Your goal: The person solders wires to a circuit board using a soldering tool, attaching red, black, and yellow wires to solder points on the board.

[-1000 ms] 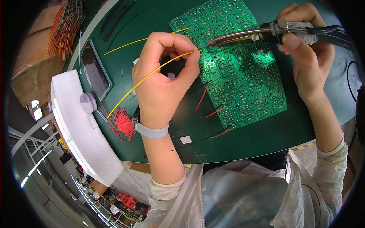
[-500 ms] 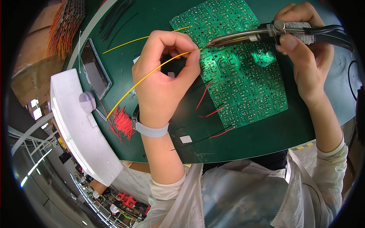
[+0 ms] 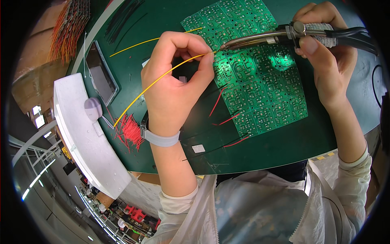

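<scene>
My left hand (image 3: 174,87) is pinched on a yellow wire (image 3: 162,79), thumb and fingertips closed on it near its upper end, over the green mat (image 3: 284,146); the wire runs down and left from the pinch, past the wrist, to a loose end just above a pile of red offcuts (image 3: 130,132); a pale band (image 3: 160,138) circles that wrist; my right hand (image 3: 329,61) is clenched round the dark handles of the pliers (image 3: 284,36), held level above the circuit board (image 3: 254,69); the long metal nose points left and its tip meets the wire's upper end right beside my left fingertips; whether the nose actually bites the wire I cannot tell, the spot is too small; the board lies flat on the mat, a green panel of many small repeated squares, brightly lit just under the tip; a few red wires (image 3: 221,114) and thin black ones lie at the board's lower left edge; a second yellow wire (image 3: 142,42) lies on the mat above my left hand; further left sit a dark tray (image 3: 101,77) and a white foam block (image 3: 81,134) along the mat's rim; a bundle of orange and red wires (image 3: 67,30) lies at the top left.
</scene>
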A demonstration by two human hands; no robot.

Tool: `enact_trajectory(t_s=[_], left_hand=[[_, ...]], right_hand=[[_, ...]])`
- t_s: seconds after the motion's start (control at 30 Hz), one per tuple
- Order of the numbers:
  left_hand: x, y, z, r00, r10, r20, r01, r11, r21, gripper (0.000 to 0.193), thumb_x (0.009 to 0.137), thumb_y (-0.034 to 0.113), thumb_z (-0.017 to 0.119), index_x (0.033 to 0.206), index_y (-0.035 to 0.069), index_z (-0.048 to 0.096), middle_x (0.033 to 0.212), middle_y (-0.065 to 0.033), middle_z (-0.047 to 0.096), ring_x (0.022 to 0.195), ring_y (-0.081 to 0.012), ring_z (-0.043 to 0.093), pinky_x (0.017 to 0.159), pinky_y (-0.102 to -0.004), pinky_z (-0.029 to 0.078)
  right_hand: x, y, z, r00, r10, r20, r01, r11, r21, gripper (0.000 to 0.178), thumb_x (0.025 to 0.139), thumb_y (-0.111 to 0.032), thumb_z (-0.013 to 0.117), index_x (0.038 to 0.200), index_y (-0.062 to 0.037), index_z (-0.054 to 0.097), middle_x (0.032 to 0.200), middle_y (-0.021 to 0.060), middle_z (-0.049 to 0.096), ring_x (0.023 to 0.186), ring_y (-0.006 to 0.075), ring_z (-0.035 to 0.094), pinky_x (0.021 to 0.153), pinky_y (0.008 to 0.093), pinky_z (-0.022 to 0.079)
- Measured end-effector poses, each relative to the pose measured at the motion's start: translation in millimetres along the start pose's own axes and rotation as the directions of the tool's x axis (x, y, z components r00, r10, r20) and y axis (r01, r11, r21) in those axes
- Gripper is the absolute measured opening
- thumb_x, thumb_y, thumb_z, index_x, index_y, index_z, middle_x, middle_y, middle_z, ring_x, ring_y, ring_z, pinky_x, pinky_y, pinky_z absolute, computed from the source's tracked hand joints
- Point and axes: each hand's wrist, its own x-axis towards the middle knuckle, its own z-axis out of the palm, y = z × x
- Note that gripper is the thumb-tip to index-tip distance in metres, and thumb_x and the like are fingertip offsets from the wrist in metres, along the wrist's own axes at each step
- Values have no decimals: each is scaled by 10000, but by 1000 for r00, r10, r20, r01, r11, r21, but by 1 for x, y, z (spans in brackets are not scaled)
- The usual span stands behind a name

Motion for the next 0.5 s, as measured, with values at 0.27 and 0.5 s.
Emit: enact_trajectory(t_s=[0.27, 0.5], left_hand=[[-2, 2, -3, 998, -24, 51, 24, 1000, 5, 216, 735, -108, 625, 871, 16, 511, 836, -49, 586, 722, -94, 538, 682, -212, 451], [-2, 2, -4, 993, -27, 113, 24, 999, 27, 231, 764, -148, 581, 914, 2, 489, 903, -72, 554, 792, -100, 522, 732, -217, 438]], right_hand=[[0, 1, -1, 999, -54, -7, 54, 999, -5, 314, 706, -183, 702, 809, 16, 482, 702, 76, 547, 572, 79, 477, 509, 196, 357], [-4, 7, -1, 994, -110, -12, 110, 993, 38, 311, 716, -183, 699, 819, 7, 475, 699, 76, 547, 551, 73, 482, 484, 185, 363]])
